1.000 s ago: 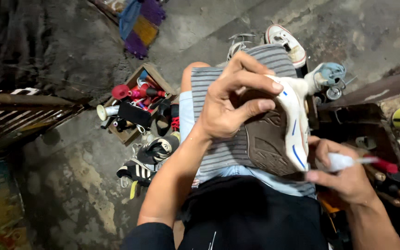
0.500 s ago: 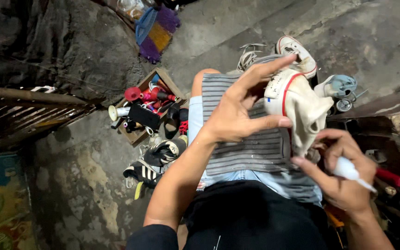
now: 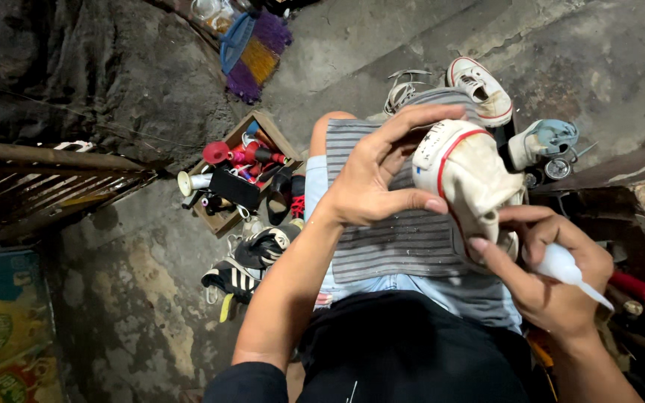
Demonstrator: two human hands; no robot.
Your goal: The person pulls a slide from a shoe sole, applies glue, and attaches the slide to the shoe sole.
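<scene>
White canvas sneaker with a red stripe around its rubber toe (image 3: 466,173) sits on my lap, on the grey striped cloth (image 3: 404,242) spread over my knees. A second ago its brown sole faced me; now I have turned it so the toe cap and upper show. My left hand (image 3: 382,175) wraps it from the left, fingers spread over the toe cap and thumb pressed against the side. My right hand (image 3: 554,276), just right of the sneaker, is closed around a small white squeeze tube with a pointed nozzle (image 3: 565,269); its forefinger now touches the shoe's lower edge, where before it hung back with the tube. Judging by that, I am done with the sole side and am pressing or checking the seam along the edge.

Beyond the sneaker lies its white mate (image 3: 481,88) on the concrete floor (image 3: 352,45). Left of the sneaker stands a wooden box of thread spools and tools (image 3: 234,173), with a black striped shoe (image 3: 234,277) below it. Farther up-left lies a purple and yellow hand brush (image 3: 254,46).
</scene>
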